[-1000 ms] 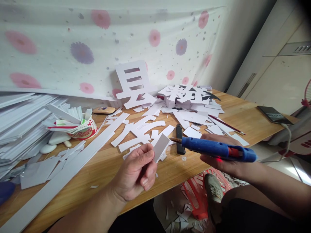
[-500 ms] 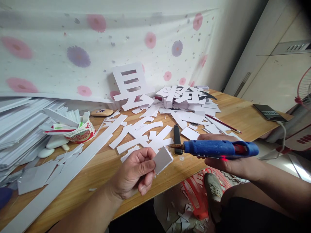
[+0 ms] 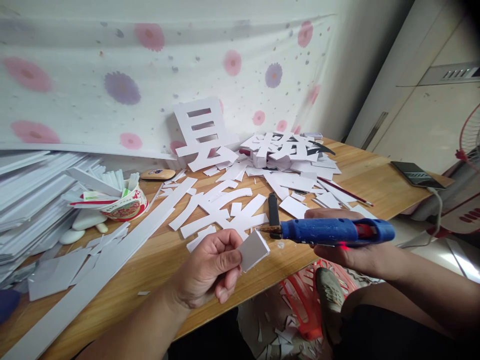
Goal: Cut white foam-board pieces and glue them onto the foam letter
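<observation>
Between thumb and fingers, my left hand (image 3: 213,267) pinches a small white board piece (image 3: 255,251) above the table's front edge. My right hand (image 3: 352,252) is closed around a blue glue gun (image 3: 318,231) with a small red light on its underside. The gun's brown tip points left and is at the upper corner of the white piece; whether they touch is unclear. Behind the tip lies a black tool (image 3: 273,210) on the wooden table (image 3: 157,265). White cut strips (image 3: 221,215) lie just beyond my left hand.
A white cut-out character (image 3: 204,130) leans at the back beside a heap of white scraps (image 3: 285,160). On the left are a paper bowl (image 3: 127,205), stacked white boards (image 3: 33,200) and a long strip (image 3: 101,270). A phone (image 3: 417,175) lies at right; a red plastic stool (image 3: 305,300) stands below.
My left hand has moved slightly right with the white piece. The glue gun has shifted a little left, its tip now at the piece's top corner.
</observation>
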Available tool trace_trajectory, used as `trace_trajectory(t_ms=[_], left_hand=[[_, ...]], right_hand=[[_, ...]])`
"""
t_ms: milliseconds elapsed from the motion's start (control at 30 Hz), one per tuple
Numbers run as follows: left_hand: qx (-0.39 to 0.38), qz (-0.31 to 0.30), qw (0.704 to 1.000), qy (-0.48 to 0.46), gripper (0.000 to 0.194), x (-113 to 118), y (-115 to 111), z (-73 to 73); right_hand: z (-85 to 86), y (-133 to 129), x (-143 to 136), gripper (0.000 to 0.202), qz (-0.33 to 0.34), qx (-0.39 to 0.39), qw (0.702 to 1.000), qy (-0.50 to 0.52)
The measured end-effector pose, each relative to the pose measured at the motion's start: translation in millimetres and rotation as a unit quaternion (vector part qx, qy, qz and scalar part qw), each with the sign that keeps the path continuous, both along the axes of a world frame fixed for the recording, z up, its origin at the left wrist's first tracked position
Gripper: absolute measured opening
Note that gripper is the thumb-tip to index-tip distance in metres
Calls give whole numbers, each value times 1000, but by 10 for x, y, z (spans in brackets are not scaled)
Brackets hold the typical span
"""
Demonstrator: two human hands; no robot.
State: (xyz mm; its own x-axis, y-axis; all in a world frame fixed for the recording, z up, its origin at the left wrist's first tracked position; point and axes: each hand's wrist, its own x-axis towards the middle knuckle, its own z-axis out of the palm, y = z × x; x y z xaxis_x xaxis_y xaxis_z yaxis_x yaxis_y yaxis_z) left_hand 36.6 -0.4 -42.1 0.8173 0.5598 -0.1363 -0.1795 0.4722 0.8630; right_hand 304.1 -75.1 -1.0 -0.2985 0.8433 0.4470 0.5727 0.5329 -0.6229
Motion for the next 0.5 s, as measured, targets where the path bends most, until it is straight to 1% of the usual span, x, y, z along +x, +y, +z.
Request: trace_trajectory(t_ms=[133,367,500], left_hand=[[2,10,1000,-2,28,4,1,7],[9,6,1000,4,31,9,23,9],[6,2,1000,-9,31,5,29,-8]], right_hand=[[19,-5,10,17,17,-8,1000,-4],[25,-35,36,13,35,-42,998,4],[16,-55,51,15,20,-54,998,-1]])
